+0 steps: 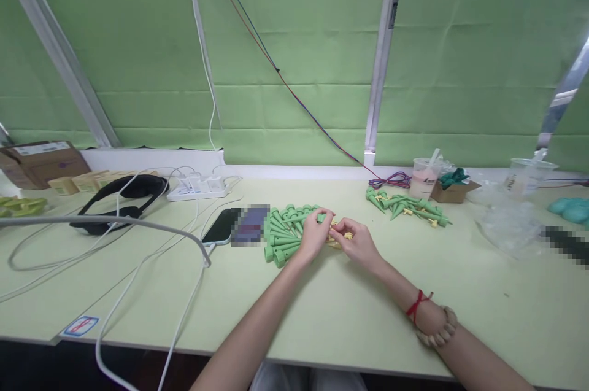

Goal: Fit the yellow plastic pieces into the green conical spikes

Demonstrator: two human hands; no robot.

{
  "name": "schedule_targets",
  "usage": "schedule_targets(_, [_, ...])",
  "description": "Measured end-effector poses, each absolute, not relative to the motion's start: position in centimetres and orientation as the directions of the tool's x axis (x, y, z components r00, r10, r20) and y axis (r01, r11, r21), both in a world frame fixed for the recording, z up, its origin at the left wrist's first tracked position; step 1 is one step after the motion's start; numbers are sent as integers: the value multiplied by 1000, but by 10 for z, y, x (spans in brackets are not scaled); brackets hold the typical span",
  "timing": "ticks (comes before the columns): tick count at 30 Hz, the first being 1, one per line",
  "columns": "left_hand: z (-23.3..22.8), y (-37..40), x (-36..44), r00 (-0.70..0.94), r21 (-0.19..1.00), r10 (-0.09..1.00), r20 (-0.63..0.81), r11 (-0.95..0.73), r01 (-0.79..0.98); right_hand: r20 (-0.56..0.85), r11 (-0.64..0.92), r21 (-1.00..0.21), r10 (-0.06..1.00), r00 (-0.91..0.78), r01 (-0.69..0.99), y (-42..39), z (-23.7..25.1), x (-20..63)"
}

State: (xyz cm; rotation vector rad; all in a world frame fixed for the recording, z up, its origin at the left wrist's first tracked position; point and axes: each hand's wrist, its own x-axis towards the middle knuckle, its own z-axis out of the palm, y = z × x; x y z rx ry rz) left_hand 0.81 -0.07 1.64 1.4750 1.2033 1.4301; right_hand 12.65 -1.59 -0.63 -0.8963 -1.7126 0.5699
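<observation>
Both hands meet over the table, just right of a pile of green plastic cone-shaped pieces [281,236] with round, wider ends. My left hand [315,237] is closed, its fingers around a green cone-shaped piece [321,218] that shows only in part. Close against it, my right hand [359,248] pinches at the same spot with thumb and forefinger. A small yellow piece seems to be in that pinch, mostly hidden by the fingertips. More small yellow pieces [348,236] lie beneath and behind the hands.
Farther right lie green cones with yellow parts attached [407,205]. Behind them are a plastic cup [423,179], a small cardboard box [453,191] and a clear bag [508,225]. To the left are a phone [223,226], a power strip [197,188], a black headset [122,204] and loose white cables.
</observation>
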Motion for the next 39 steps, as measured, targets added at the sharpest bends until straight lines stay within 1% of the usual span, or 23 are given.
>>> schedule_targets(2, [16, -1, 9, -71, 971, 972, 224, -217, 98, 657, 660, -653, 738, -156, 372, -18, -5, 127])
schedule_targets(3, [15, -1, 9, -76, 978, 978, 195, -189, 84, 680, 677, -620, 716, -159, 396, -18, -5, 126])
schedule_targets(4, [15, 0, 10, -83, 982, 980, 179, -173, 71, 689, 683, -613, 708, -154, 398, -18, -5, 126])
schedule_targets(5, [14, 0, 10, -95, 983, 980, 176, -171, 60, 680, 675, -637, 720, -141, 374, -17, -6, 125])
schedule_targets(7, [13, 1, 11, -125, 978, 970, 207, -202, 52, 597, 600, -761, 796, -95, 245, -14, -8, 123])
schedule_targets(9, [12, 1, 11, -147, 961, 950, 274, -265, 76, 447, 452, -890, 891, -76, 65, -9, -10, 121])
schedule_targets(10, [12, 2, 10, -151, 947, 937, 316, -304, 99, 370, 370, -929, 925, -88, -11, -7, -11, 121])
schedule_targets(12, [9, 2, 10, -145, 913, 906, 397, -374, 160, 268, 256, -962, 955, -128, -98, -3, -14, 121])
schedule_targets(13, [8, 2, 10, -143, 897, 893, 426, -398, 191, 255, 240, -964, 956, -145, -112, -2, -15, 121])
schedule_targets(14, [7, 3, 10, -141, 885, 884, 446, -412, 218, 265, 250, -962, 952, -155, -113, -1, -16, 121])
schedule_targets(16, [4, 3, 10, -145, 872, 874, 464, -421, 251, 326, 316, -945, 932, -156, -82, -2, -16, 121])
schedule_targets(19, [3, 3, 11, -167, 876, 871, 462, -420, 236, 446, 454, -891, 884, -142, 26, -7, -13, 122])
schedule_targets(21, [4, 2, 12, -192, 922, 905, 379, -352, 159, 550, 566, -808, 824, -134, 163, -11, -10, 123])
schedule_targets(23, [6, 1, 12, -176, 976, 960, 217, -212, 42, 660, 669, -678, 736, -149, 304, -16, -6, 123])
schedule_targets(25, [9, -1, 12, -117, 995, 989, 88, -94, -44, 727, 726, -578, 665, -169, 373, -19, -3, 123])
schedule_targets(26, [11, -1, 12, -95, 995, 993, 67, -73, -62, 736, 730, -570, 658, -161, 377, -19, -2, 122])
schedule_targets(27, [12, -2, 12, -88, 995, 994, 71, -77, -68, 727, 716, -594, 673, -136, 368, -20, -2, 122])
schedule_targets(29, [15, -2, 12, -115, 991, 987, 114, -121, -58, 655, 640, -702, 753, -71, 312, -19, -2, 121])
schedule_targets(31, [16, -2, 12, -145, 987, 979, 145, -153, -45, 547, 546, -813, 835, -58, 202, -17, -4, 119])
schedule_targets(32, [16, -1, 12, -151, 986, 977, 151, -159, -43, 505, 510, -847, 860, -73, 149, -16, -5, 119])
schedule_targets(34, [15, 0, 12, -152, 987, 977, 149, -156, -37, 480, 489, -867, 872, -101, 102, -14, -7, 118])
schedule_targets(37, [13, 1, 12, -147, 988, 979, 142, -149, -40, 525, 529, -832, 848, -69, 166, -14, -7, 119])
schedule_targets(39, [13, 2, 11, -151, 987, 977, 148, -157, -46, 532, 533, -825, 845, -61, 190, -15, -6, 120])
